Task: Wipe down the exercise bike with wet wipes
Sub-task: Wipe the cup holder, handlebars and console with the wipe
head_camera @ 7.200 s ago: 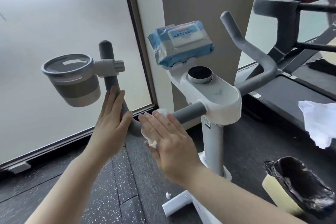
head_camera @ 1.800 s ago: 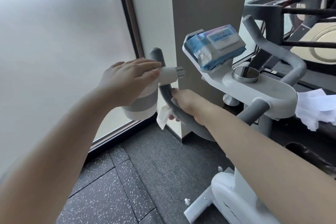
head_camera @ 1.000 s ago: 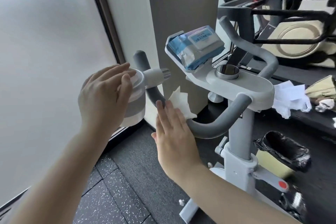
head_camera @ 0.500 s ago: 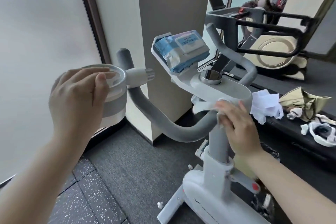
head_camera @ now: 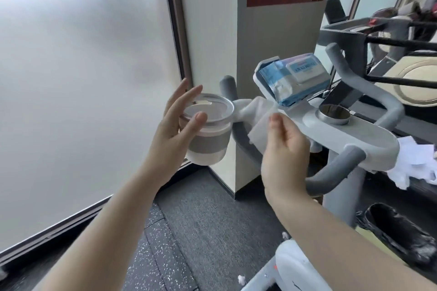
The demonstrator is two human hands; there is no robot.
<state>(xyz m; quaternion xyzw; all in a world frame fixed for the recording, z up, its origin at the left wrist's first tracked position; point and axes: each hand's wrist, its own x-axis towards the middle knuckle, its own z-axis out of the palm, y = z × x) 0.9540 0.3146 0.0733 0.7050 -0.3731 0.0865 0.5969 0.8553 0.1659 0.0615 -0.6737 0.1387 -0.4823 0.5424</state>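
Exercise bike [head_camera: 340, 134]: white console with round metal knob, grey curved handlebars, right half of frame; grey-banded cup holder [head_camera: 207, 130] clamped at left bar, centre. Wet wipe [head_camera: 257, 120]: white, crumpled, draped over the holder's clamp arm. Wipes pack [head_camera: 295, 82]: blue, white lid closed, tilted on the console's rest, upper right.

Right hand [head_camera: 285, 149] hides wipe's [head_camera: 257, 116] lower part; bin [head_camera: 397, 231] cut by right edge.

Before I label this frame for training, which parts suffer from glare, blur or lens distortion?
Head view: frosted window glares white at upper left; right hand and wet wipe look slightly motion-blurred; the wide-angle lens bows the window frame; wipes pack stays fairly sharp.
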